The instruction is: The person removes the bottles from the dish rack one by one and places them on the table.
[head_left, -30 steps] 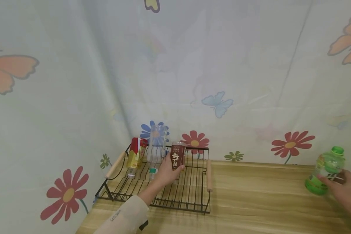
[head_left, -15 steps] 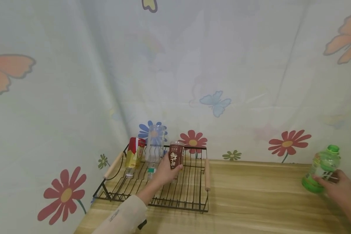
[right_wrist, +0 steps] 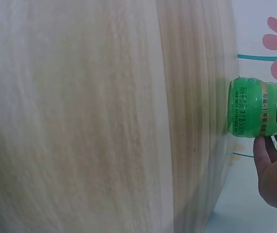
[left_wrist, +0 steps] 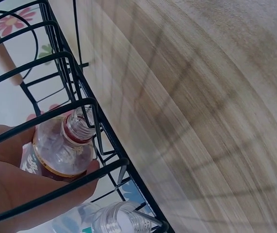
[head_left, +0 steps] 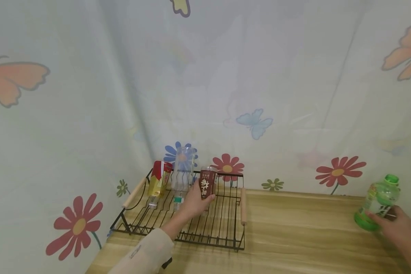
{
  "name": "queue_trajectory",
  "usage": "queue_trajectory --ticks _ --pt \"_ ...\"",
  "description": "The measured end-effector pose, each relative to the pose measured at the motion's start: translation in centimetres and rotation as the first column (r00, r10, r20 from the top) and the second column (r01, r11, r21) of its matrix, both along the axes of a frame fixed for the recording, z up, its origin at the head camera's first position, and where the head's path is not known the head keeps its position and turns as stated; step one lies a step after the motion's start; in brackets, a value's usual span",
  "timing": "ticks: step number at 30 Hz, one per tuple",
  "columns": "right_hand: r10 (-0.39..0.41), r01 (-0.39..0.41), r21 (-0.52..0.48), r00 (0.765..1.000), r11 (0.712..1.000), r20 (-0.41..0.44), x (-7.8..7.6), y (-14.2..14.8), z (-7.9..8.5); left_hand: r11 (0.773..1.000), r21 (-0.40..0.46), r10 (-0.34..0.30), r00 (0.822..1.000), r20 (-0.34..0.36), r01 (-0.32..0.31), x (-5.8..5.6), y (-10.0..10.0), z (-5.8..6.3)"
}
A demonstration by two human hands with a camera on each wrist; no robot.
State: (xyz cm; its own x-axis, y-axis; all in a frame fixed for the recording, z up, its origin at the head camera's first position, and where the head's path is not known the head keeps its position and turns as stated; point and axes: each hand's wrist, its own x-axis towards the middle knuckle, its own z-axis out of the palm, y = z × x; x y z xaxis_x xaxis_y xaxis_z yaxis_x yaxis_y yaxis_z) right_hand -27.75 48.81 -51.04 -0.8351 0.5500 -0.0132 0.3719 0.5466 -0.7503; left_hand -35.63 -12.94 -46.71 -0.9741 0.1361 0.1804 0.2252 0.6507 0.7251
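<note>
My left hand (head_left: pixel 193 201) grips a brown-labelled plastic drink bottle (head_left: pixel 208 182) over the black wire rack. The bottle stands neck down; in the left wrist view its uncapped bottle neck (left_wrist: pixel 81 125) points toward the rack's bars. A clear plastic bottle (head_left: pixel 182 175) and a red and yellow bottle (head_left: pixel 159 180) also sit neck down in the rack, left of this hand. Far to the right, my right hand (head_left: pixel 399 228) holds a green drink bottle (head_left: pixel 378 203) by its middle, neck up and slightly tilted. Whether its base touches the table cannot be told.
The black wire rack (head_left: pixel 222 228) has wooden handles, one being the right handle (head_left: pixel 244 206). It stands at the left of the wood-grain table (head_left: pixel 294 228). Behind the table hangs a white curtain (head_left: pixel 287 95) printed with flowers and butterflies.
</note>
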Motion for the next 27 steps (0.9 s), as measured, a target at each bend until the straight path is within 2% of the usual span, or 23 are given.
queue_trajectory --ticks 15,24,27 --pt "0.006 -0.008 0.059 1.0 0.998 0.028 -0.04 0.17 -0.51 1.0 0.008 -0.007 1.0 0.006 0.007 0.07 0.03 -0.08" --pt "0.039 -0.039 -0.012 0.996 0.999 0.082 -0.6 0.66 -0.18 0.997 0.06 -0.049 0.998 0.034 0.047 -0.22 -0.1 0.26" --pt "0.063 -0.059 -0.058 0.996 0.997 0.065 -0.66 0.67 0.01 0.997 0.062 -0.052 0.999 0.008 0.051 -0.41 -0.06 0.42"
